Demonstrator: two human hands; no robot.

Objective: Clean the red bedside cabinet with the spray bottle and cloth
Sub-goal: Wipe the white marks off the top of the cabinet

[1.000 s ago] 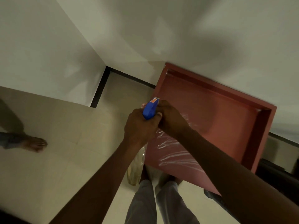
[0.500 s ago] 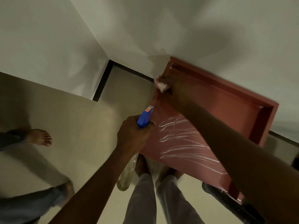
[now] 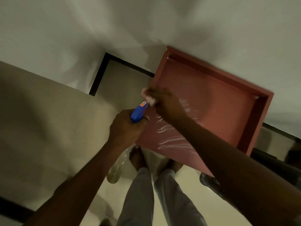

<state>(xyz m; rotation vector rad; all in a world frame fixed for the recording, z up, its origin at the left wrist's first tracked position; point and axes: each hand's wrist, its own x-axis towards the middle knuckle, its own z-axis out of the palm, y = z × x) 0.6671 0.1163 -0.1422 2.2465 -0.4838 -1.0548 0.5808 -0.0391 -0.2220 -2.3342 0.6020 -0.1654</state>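
The red bedside cabinet (image 3: 219,101) stands against the white wall, its flat top framed by a raised rim at the back and right. Wet streaks shine on its near left part. My left hand (image 3: 126,128) grips the spray bottle (image 3: 138,111) by its blue head; the clear body hangs below my wrist. My right hand (image 3: 164,101) presses a small pale cloth (image 3: 149,99) on the cabinet's left edge, just above the bottle's nozzle. The cloth is blurred and mostly hidden by my fingers.
My bare feet (image 3: 138,158) and grey trousers stand on the cream tiled floor at the cabinet's front. A black skirting (image 3: 99,74) lines the wall corner to the left. A dark object (image 3: 210,181) lies on the floor under my right arm.
My right hand with the cloth has slid from the cabinet's far left corner back along the left edge toward me. The other person's feet on the left have left the view.
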